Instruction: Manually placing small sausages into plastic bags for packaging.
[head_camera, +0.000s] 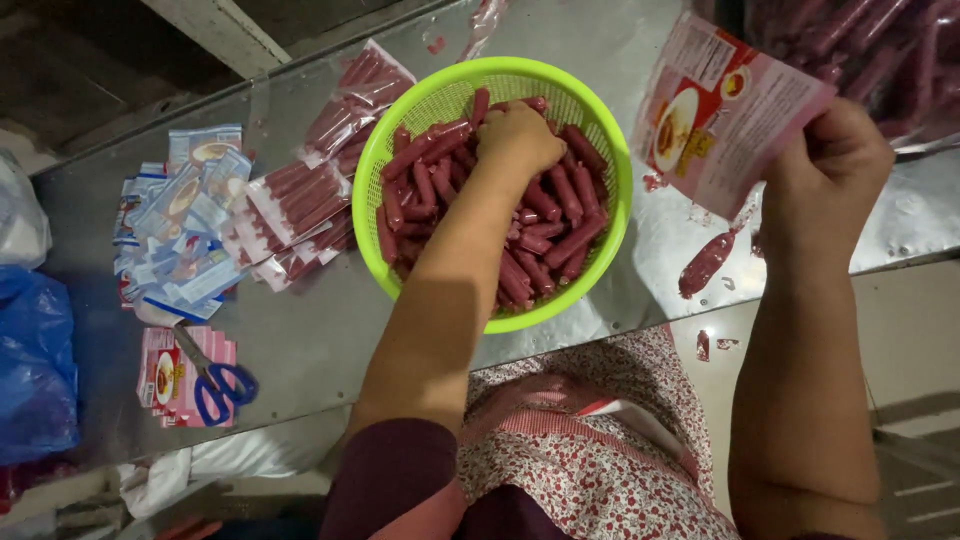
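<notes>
A lime-green plastic basket (604, 150) stands on a steel table, filled with several red sausages (545, 240). My left hand (516, 138) reaches into the basket, fingers curled down among the sausages at its far side. To the right, above the table, my right hand (835, 160) holds up a pink printed pouch (722, 110) by its lower corner. One loose sausage (706, 263) lies on the table below the pouch.
Filled clear packs of sausages (305, 200) lie left of the basket. Further left are a heap of blue-white pouches (180, 225), a stack of pink pouches (165, 380) and blue-handled scissors (218, 385). A blue bag (35, 370) sits at the far left. More sausages (860, 50) fill the top right.
</notes>
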